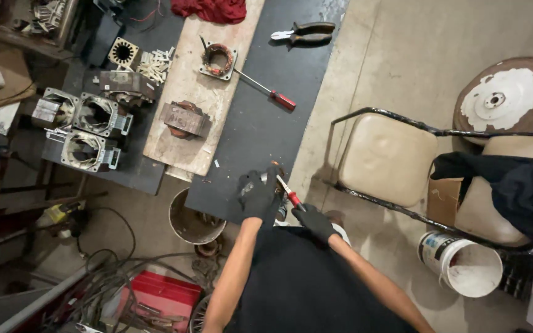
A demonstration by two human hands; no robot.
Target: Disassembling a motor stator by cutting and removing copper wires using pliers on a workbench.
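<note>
Both my hands wear black gloves. My left hand (259, 196) grips a small round motor part (277, 172) at the near edge of the dark workbench mat (260, 129). My right hand (316, 222) holds a red-handled tool (289, 195), its metal tip pointing into that part. A second red-handled screwdriver (266, 88) lies farther up the mat. Pliers with dark handles (303, 33) rest at the far end. On a wooden board (202, 92) sit a copper-wound stator (219, 60) and a rusty laminated core (184, 119).
Several metal motor housings (90, 129) stand at the left. A metal bucket (194, 217) sits under the bench edge. A cream padded chair (387, 157) is right of me, with a white plastic bucket (461, 264) and a round metal disc (507, 95) nearby. Cables (106, 277) cover the floor.
</note>
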